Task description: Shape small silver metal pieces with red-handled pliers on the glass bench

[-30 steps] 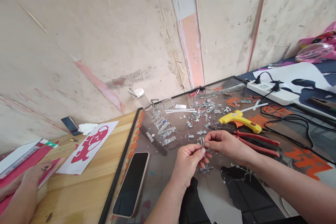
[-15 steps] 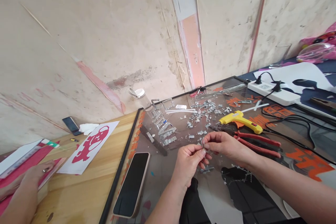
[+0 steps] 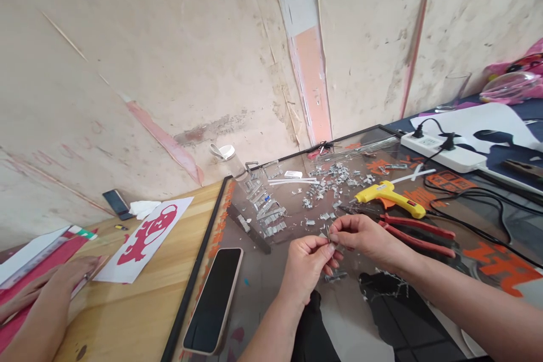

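My left hand (image 3: 302, 266) and my right hand (image 3: 360, 236) meet above the glass-topped table, fingertips pinched together. Between them is a small silvery metal piece (image 3: 330, 232), mostly hidden by the fingers. Just beneath the hands lie a few more small metal pieces (image 3: 336, 276). A pile of loose silvery bits (image 3: 333, 176) spreads out farther back, with strips of similar pieces (image 3: 271, 212) to its left. Close to my right wrist rest red-handled pliers (image 3: 418, 236). Behind the pliers is a yellow glue gun (image 3: 388, 194) with a white glue stick in it.
A phone (image 3: 214, 300) lies left of my hands, near a dark flat bar (image 3: 252, 230). A clear bottle (image 3: 232, 162) stands by the wall. A power strip (image 3: 441, 150) with black cables sits at right. Another person's hands (image 3: 63, 288) work beside a red-figured paper (image 3: 148, 237).
My fingers have shifted slightly around the small metal piece, which shows less now. At the left, the other person's hand has moved a little to the right.
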The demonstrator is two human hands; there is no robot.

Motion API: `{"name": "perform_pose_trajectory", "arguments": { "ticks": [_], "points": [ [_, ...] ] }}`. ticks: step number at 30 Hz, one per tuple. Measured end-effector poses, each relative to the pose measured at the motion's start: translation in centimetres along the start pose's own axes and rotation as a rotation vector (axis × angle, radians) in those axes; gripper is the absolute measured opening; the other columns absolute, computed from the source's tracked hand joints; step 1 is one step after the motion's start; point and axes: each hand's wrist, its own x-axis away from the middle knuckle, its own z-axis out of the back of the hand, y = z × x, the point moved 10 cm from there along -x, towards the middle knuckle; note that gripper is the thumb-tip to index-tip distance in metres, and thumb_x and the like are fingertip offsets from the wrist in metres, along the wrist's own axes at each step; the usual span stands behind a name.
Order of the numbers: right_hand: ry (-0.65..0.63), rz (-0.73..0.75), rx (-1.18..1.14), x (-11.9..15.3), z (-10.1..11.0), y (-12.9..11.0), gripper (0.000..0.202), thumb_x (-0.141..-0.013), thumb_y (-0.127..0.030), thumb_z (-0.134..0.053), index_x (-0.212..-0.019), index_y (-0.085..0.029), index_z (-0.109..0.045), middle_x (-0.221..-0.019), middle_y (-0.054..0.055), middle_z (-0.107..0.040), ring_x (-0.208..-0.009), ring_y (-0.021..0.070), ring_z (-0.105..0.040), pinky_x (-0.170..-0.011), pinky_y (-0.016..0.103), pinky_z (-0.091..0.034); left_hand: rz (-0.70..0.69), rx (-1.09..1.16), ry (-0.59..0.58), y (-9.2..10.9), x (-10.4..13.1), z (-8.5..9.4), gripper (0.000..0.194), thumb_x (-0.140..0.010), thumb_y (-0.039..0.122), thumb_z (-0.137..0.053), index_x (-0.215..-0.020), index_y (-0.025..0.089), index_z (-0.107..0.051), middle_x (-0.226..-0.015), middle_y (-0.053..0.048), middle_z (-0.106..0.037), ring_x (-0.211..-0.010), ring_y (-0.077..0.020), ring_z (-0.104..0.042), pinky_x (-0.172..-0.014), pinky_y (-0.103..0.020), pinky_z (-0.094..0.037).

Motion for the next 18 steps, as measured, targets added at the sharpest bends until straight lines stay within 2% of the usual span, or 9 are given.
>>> {"name": "perform_pose_trajectory", "arguments": {
  "ticks": [9,15,18],
  "points": [
    [0.066,0.007,0.018,-0.1,1.0,-0.1,0.024,-0.068,-0.040,-0.067,-0.068,-0.017,-0.059,-0.053,-0.006,-0.051,-0.047,0.0060,-0.037,-0.046,0.023,-0.026,-0.006,0.092,0.064,0.1,-0.1,0.7,0.025,-0.066,0.034,-0.071,-0.074,0.011,-0.068,-0.063,-0.006,-0.066,-0.052,-0.0086,-0.053,-0.046,-0.018,-0.040],
    [0.054,0.031,-0.004,0.2,0.0,-0.5,0.030,-0.065,-0.045,-0.068,-0.065,-0.017,-0.059,-0.054,-0.003,-0.054,-0.051,0.0081,-0.041,-0.050,0.024,-0.031,-0.002,0.106,0.035,0.0,-0.3,0.4,0.026,-0.064,0.034,-0.072,-0.072,0.010,-0.067,-0.061,-0.006,-0.065,-0.051,-0.0085,-0.053,-0.047,-0.019,-0.040],
    [0.135,0.060,-0.024,0.2,1.1,-1.1,0.032,-0.064,-0.048,-0.068,-0.064,-0.018,-0.059,-0.054,-0.003,-0.053,-0.051,0.0085,-0.041,-0.052,0.025,-0.033,-0.004,0.101,0.060,0.0,-0.5,0.8,0.029,-0.064,0.037,-0.072,-0.075,0.010,-0.067,-0.066,-0.007,-0.067,-0.053,-0.0096,-0.055,-0.048,-0.020,-0.041]
  ]
}}
